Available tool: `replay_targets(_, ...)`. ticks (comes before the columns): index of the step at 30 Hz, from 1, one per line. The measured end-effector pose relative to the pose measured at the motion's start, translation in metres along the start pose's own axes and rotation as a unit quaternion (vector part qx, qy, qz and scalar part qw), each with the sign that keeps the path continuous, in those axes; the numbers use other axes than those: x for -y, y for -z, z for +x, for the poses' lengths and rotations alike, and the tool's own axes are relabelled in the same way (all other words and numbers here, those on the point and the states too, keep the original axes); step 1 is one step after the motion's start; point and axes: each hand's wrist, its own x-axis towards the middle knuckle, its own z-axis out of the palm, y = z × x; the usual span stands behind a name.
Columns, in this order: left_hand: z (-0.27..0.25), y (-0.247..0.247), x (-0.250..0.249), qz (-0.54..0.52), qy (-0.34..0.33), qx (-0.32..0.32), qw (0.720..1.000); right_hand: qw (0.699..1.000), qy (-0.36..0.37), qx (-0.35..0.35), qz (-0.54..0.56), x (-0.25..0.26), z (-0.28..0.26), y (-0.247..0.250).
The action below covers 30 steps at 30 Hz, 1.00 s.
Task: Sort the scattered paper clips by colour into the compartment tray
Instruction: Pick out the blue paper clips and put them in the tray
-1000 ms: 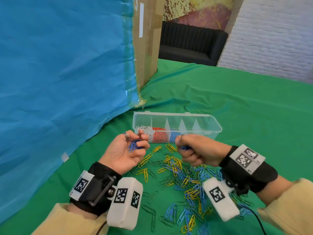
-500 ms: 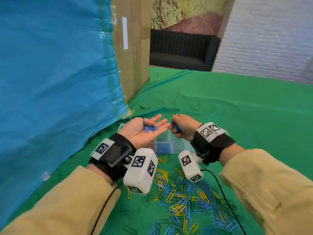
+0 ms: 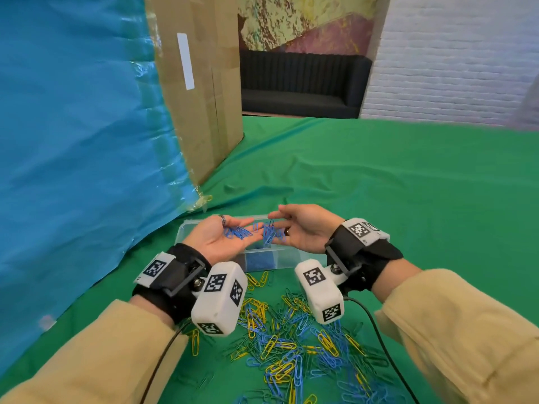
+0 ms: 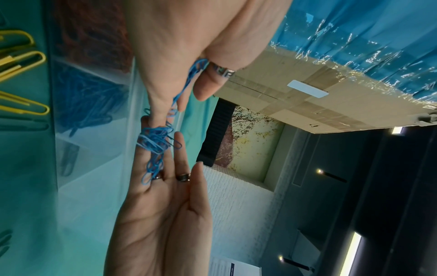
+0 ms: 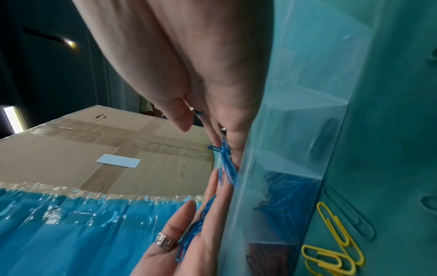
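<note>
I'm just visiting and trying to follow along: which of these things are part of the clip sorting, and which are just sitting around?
Part of the job:
- blue clips on the left hand
- blue clips tumbling off the right hand
- clear tray
- mixed clips on the green cloth

Just lying about:
- cardboard box
- blue sheet
- black sofa

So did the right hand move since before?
Yes. The right hand went forward from the clip pile to above the tray, and its fingers opened.

Both forearms are reaching forward, palms turned up and tilted toward each other. The left hand is lying flat with fingers straight; the right hand is spreading relaxed fingers, fingertips nearly meeting.
</note>
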Motion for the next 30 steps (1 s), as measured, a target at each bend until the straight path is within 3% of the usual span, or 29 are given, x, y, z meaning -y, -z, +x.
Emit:
replay_targets(9,0.0,0.003,-0.001,0.031,0.002,-0.007,1.0,1.0,0.023,0.016,-0.014,-0.003,-0.009,-0.002)
replay_targets(13,0.001,-0.001,-0.005,0.053,0.017,0.005,0.998,0.993,0.071,0.005,-0.091,-0.006,-0.012,-0.002)
replay_targets(18,-0.003,-0.01,-0.007,0.108,0.021,0.022,0.994,0.948,0.146,-0.005,-0.281,-0.009,-0.023,0.001)
replay_targets(22,-0.016,-0.006,-0.006,0.196,-0.049,0.06,0.978,0.901,0.2,-0.018,-0.385,-0.009,-0.034,0.005)
replay_targets(23,-0.021,-0.003,-0.005,0.261,-0.084,0.063,0.96,0.888,0.211,-0.025,-0.408,-0.01,-0.035,0.008)
replay_targets(24,-0.026,0.0,-0.004,0.357,-0.127,0.058,0.924,0.876,0.217,-0.03,-0.429,-0.012,-0.036,0.01)
replay_targets(25,-0.03,0.004,-0.005,0.473,-0.174,0.049,0.862,0.868,0.218,-0.032,-0.445,-0.013,-0.036,0.012)
replay_targets(28,-0.037,0.019,-0.008,0.763,-0.255,0.018,0.594,0.861,0.214,-0.033,-0.46,-0.019,-0.037,0.017)
replay_targets(29,-0.039,0.022,-0.01,0.81,-0.26,0.007,0.526,0.862,0.214,-0.037,-0.459,-0.02,-0.038,0.017)
replay_targets(30,-0.041,0.024,-0.01,0.84,-0.261,-0.005,0.475,0.862,0.215,-0.04,-0.458,-0.021,-0.038,0.018)
